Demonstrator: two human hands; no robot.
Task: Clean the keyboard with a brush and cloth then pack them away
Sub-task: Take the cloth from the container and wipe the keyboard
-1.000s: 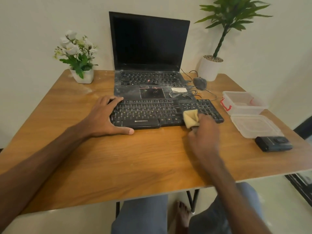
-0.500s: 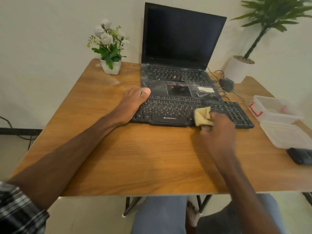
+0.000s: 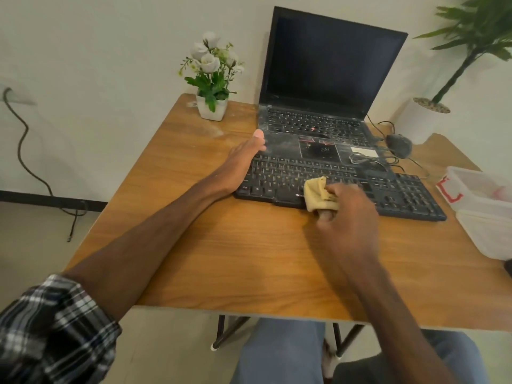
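Two hands: both reach over a wooden table point(image 3: 221, 259), seen from above by the seated person they belong to
Left side: the left hand point(image 3: 243, 159) lies on its edge against the left end of the keyboard point(image 3: 291, 173); its fingers are straight and held together, pointing away towards the near left corner of the laptop point(image 3: 327, 79); nothing is held in it
Right side: the right hand point(image 3: 346, 214) has its fingers curled tight round a cloth point(image 3: 315, 194); the knuckles face up and one fingertip shows beneath the fabric
Cloth position: tan and bunched; it presses on the front edge of the keyboard, about mid-length, just right of the printed logo
Keyboard position: black, full-size, lying flat across the middle of the table, touching the front of the laptop
Laptop detail: open, screen dark; pale dust streaks its palm rest and keys
Behind the keyboard: a dark mouse point(image 3: 399, 145) with a coiled cable sits just right of the laptop
Far right: a clear plastic container point(image 3: 479, 189) with a red clasp; its lid point(image 3: 487, 234) lies flat just in front of it
Back corners: a small white pot of white flowers point(image 3: 212, 79) at the left; a leafy potted plant point(image 3: 471, 37) at the right
Clothing: a plaid sleeve point(image 3: 52, 328) is pushed up the left arm
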